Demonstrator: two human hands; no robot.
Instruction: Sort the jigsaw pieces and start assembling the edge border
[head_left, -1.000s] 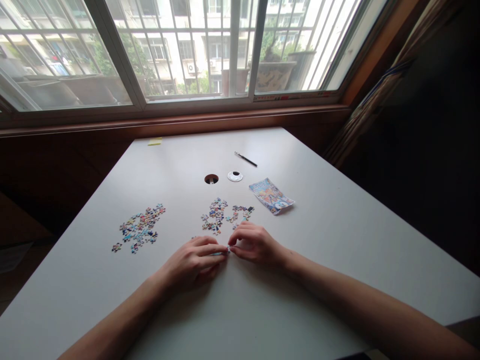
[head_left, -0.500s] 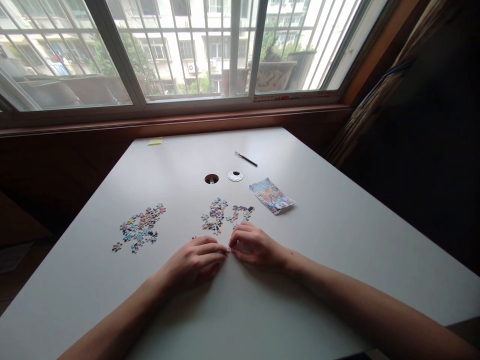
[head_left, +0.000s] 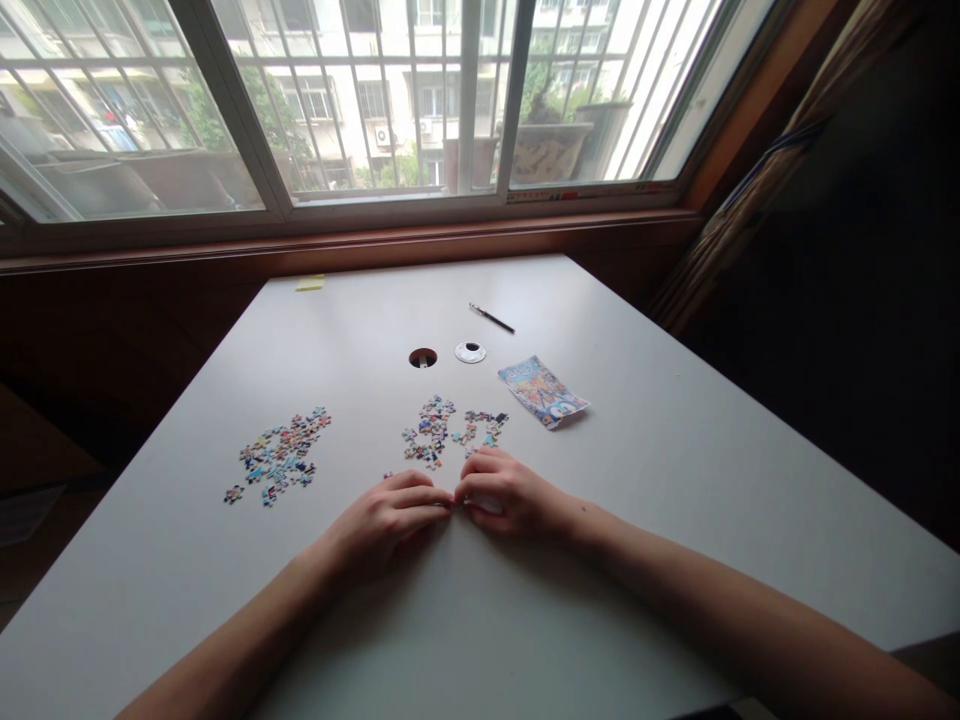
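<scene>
My left hand [head_left: 390,520] and my right hand [head_left: 504,495] rest on the white table [head_left: 480,620], fingertips meeting in a pinch over small jigsaw pieces that are mostly hidden under the fingers. Just beyond my hands lies a small heap of coloured puzzle pieces [head_left: 446,432]. A larger scatter of puzzle pieces [head_left: 277,456] lies to the left, well apart from my left hand. Both hands have their fingers curled and pressed together.
A printed puzzle bag [head_left: 543,392] lies right of the middle heap. Behind it are a round cable hole [head_left: 423,357], its white cap [head_left: 470,352], a black pen [head_left: 491,318] and a yellow sticky note [head_left: 310,284]. A barred window spans the back; a curtain hangs at right.
My hands have stayed in place; the fingertips have drawn slightly closer together and the small piece between them is less visible.
</scene>
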